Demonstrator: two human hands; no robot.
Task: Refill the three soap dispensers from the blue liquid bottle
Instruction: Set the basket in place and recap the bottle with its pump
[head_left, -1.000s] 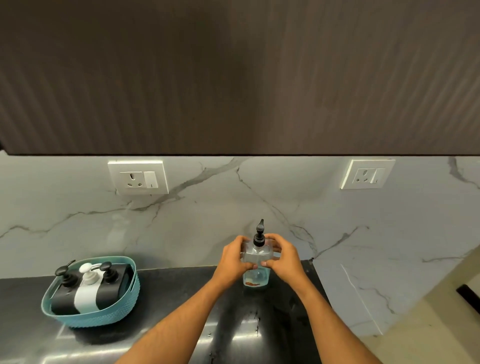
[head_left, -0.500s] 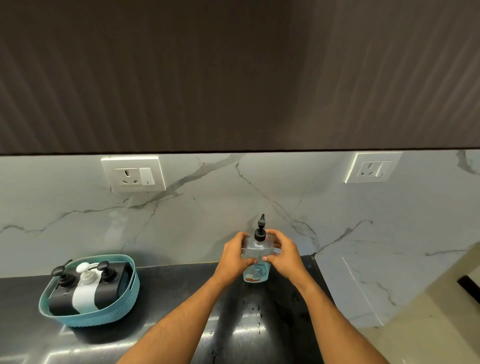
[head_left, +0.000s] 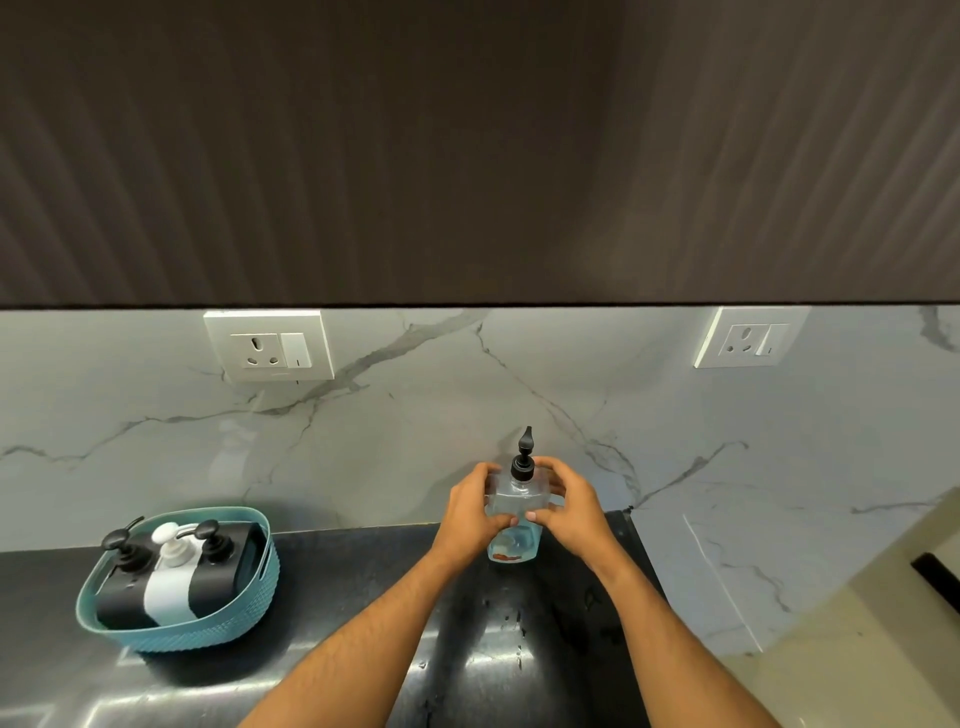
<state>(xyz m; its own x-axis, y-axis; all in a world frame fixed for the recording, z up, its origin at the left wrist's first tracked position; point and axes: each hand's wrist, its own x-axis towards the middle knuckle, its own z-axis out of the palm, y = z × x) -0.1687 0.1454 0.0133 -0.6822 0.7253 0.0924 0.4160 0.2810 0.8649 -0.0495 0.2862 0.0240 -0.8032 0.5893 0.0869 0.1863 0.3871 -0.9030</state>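
Observation:
A clear bottle of pale blue liquid (head_left: 514, 543) with a black pump top stands upright on the black counter (head_left: 363, 597), near the back wall. My left hand (head_left: 467, 514) grips its left side and my right hand (head_left: 569, 512) grips its right side, thumbs meeting across the front. Three soap dispensers sit side by side in a teal basket (head_left: 208, 631) at the left: a black dispenser (head_left: 122, 592), a white dispenser (head_left: 169, 584) and another black dispenser (head_left: 221, 577), each with its pump on.
A dark cabinet (head_left: 467, 156) hangs overhead above a marble backsplash with two wall sockets (head_left: 267, 345) (head_left: 748, 338). The counter ends just right of the bottle, where a marble side panel (head_left: 727, 561) drops toward a beige floor.
Both hands keep the same hold on the bottle. The whole view has shifted slightly as my head moved; the bottle stays on the counter.

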